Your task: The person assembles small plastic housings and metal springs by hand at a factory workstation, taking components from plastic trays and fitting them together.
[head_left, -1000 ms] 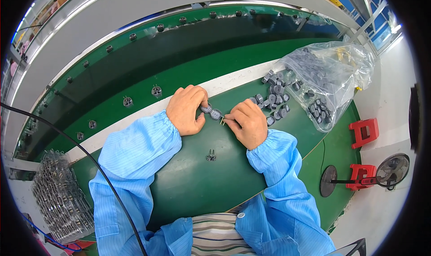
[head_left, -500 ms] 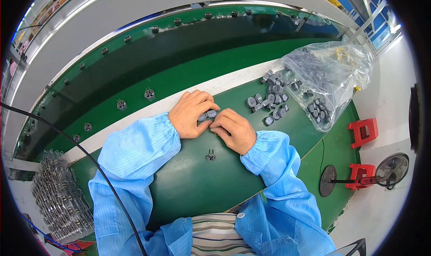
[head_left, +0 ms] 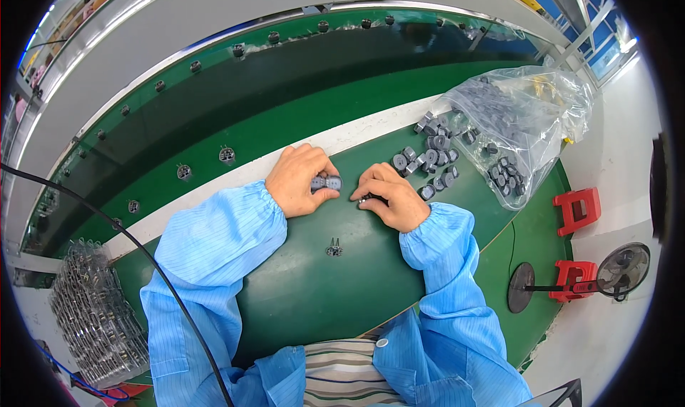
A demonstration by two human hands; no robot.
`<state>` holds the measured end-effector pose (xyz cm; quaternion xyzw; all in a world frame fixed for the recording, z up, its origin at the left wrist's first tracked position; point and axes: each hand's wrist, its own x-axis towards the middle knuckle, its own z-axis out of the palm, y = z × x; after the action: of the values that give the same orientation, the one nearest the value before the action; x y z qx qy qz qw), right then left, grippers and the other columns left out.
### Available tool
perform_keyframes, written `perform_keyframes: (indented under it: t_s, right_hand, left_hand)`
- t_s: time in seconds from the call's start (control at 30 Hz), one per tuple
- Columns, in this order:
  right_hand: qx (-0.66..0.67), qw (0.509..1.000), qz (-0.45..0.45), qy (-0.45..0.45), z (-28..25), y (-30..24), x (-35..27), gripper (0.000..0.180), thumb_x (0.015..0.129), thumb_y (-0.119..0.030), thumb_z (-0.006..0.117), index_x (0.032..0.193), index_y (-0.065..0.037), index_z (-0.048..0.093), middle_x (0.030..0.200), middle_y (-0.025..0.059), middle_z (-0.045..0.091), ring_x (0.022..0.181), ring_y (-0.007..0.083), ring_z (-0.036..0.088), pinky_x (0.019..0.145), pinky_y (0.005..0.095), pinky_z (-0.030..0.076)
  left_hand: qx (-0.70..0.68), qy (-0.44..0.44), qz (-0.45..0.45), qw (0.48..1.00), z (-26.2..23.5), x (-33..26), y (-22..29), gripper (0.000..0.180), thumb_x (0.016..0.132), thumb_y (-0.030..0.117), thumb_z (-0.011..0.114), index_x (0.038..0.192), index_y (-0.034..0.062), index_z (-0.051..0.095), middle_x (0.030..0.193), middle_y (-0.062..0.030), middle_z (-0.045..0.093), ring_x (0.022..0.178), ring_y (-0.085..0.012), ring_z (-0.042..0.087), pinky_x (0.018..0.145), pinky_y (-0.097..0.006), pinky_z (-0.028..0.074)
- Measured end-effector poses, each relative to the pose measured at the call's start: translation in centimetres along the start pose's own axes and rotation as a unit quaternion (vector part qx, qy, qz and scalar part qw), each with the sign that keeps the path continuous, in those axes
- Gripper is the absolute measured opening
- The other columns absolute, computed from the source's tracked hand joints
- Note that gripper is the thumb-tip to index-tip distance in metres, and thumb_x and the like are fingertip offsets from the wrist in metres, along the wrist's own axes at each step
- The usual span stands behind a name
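Hands have come apart a bit since half a second ago: the right hand (head_left: 394,198) has backed off to the right, so now there's a strip of bare green table (head_left: 314,300) between it and the left hand (head_left: 302,183). Parts on the green belt (head_left: 292,118) have slid further left too, while the loose pronged part (head_left: 334,248) on the table hasn't budged

Left hand is curled into a pinch, thumb below and fingers above, only open as wide as what it's got: a couple of round grey caps (head_left: 328,183), side by side as far as I can see. They poke out past the fingertips on the side facing the right hand, near it but not touching

Right hand is curled up tight, thumb against the fingers, with a small dark part (head_left: 372,198) pinched in there. Mostly covered by the fingers, so can't tell its exact shape

That loose pronged part sits below the gap between both hands, prongs pointing away from the person, nobody touching it. Up and right of the right hand is a heap of loose caps (head_left: 432,157), spilling out by the mouth of a clear plastic bag (head_left: 549,100) with plenty more inside
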<state>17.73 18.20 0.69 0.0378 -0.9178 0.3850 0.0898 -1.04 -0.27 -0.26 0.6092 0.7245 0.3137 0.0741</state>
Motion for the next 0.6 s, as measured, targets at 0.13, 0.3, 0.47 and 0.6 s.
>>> perform_keyframes:
  t_s: [0.13,0.3,0.47,0.6]
  right_hand:
    - [-0.009,0.994,0.077,0.07,0.6,0.8,-0.3,0.015,0.082,0.001,0.081,0.095,-0.002,0.075,0.093,0.0082,0.065,0.078,0.0188,0.063,0.07,0.0329,0.052]
    - [0.119,0.974,0.111,0.157,1.8,-1.0,0.4,0.011,0.086,0.0,0.08,0.096,0.0,0.075,0.092,0.0056,0.067,0.069,0.0105,0.059,0.062,0.0297,0.05]
    - [-0.004,0.985,0.019,0.17,3.0,-1.1,1.2,0.012,0.082,-0.004,0.081,0.09,-0.003,0.071,0.087,0.0068,0.064,0.081,0.0253,0.061,0.067,0.038,0.05]
    - [-0.07,0.978,-0.033,0.195,2.6,-1.5,1.4,0.015,0.079,-0.002,0.081,0.086,-0.005,0.069,0.087,0.0068,0.062,0.084,0.0287,0.059,0.068,0.041,0.05]
  left_hand:
    - [-0.048,-0.039,0.05,0.997,0.4,-0.2,0.9,0.037,0.075,0.028,0.09,0.102,0.0136,0.069,0.097,-0.0014,0.063,0.098,-0.0232,0.058,0.087,-0.04,0.038]
    - [-0.066,-0.034,0.026,0.997,0.8,-0.3,1.5,0.04,0.074,0.035,0.091,0.099,0.0125,0.07,0.099,-0.0024,0.064,0.1,-0.0237,0.058,0.088,-0.04,0.039]
    - [-0.048,-0.004,0.057,0.997,1.6,-0.4,0.7,0.044,0.071,0.036,0.093,0.096,0.0121,0.067,0.095,-0.0014,0.061,0.095,-0.0238,0.057,0.083,-0.039,0.037]
    - [-0.049,-0.011,0.05,0.997,1.5,-0.3,0.8,0.044,0.07,0.037,0.094,0.093,0.012,0.066,0.094,-0.0016,0.061,0.094,-0.024,0.057,0.083,-0.039,0.037]
